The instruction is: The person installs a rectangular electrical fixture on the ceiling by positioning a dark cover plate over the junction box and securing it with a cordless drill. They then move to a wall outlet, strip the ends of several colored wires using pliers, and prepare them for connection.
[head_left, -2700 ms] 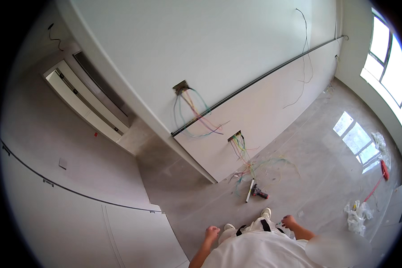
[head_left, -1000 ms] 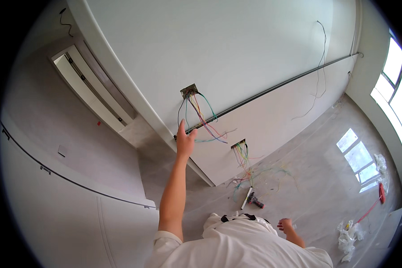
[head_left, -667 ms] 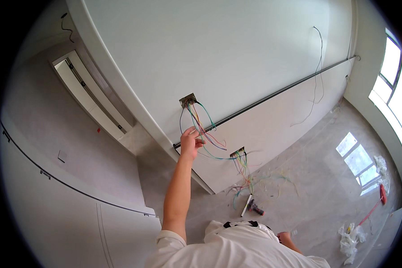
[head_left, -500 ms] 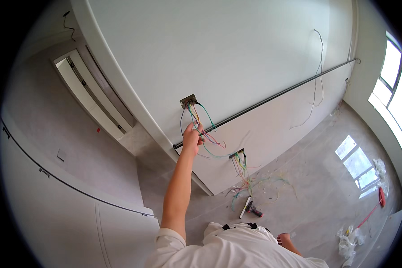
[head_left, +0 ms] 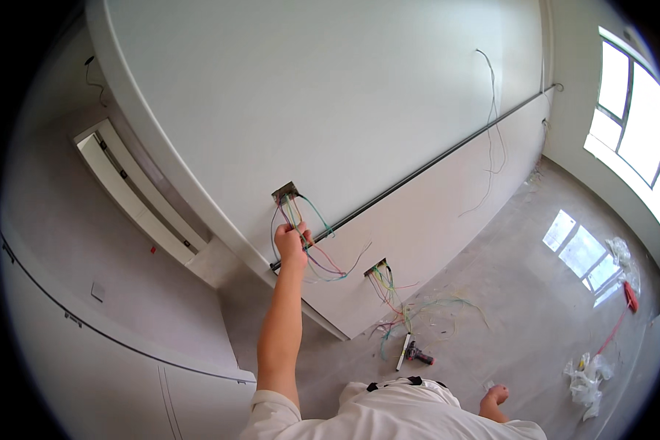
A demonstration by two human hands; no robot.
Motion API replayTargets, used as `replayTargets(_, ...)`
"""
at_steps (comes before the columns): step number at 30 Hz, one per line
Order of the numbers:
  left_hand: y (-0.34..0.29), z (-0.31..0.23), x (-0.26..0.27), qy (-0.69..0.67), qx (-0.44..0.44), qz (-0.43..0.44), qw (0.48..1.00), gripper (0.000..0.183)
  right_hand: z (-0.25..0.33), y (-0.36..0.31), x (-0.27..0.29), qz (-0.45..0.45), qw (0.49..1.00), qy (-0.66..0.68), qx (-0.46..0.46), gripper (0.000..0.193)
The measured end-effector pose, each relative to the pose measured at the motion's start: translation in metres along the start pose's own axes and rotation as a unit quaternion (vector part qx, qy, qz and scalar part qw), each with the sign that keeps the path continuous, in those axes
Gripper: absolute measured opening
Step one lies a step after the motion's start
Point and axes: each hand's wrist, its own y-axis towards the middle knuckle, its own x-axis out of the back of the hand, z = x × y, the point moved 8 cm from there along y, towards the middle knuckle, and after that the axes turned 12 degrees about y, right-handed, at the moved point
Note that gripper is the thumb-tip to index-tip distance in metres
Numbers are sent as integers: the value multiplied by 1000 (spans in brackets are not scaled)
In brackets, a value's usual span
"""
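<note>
Wires point(head_left: 293, 211) sit gripped in the left hand point(head_left: 292, 243); the right hand point(head_left: 496, 396) looks curled, its hold unclear.

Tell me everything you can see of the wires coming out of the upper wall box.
The bundle of wires hangs from the upper wall box in thin, flexible-looking strands of green, red, yellow and dark blue, apparently plastic-coated. The left hand is closed around several below the box; a green one curves out to the right, clear of it. The lower ends droop in front of the lower panel; whether they touch it is unclear.
</note>
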Motion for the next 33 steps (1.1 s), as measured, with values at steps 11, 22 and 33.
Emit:
replayTargets(11,-1,-9,-19,16,-15,18,1000,18,-56,64,-21,217,727,-620,199,19)
replayTargets(22,-41,-91,-1,646,-223,-165,711,21,3,-95,-60,401,906,-37,-131,13)
replayTargets(33,-45,-109,3,723,-380,-146,558,13,-39,-86,-42,401,895,-97,-172,10)
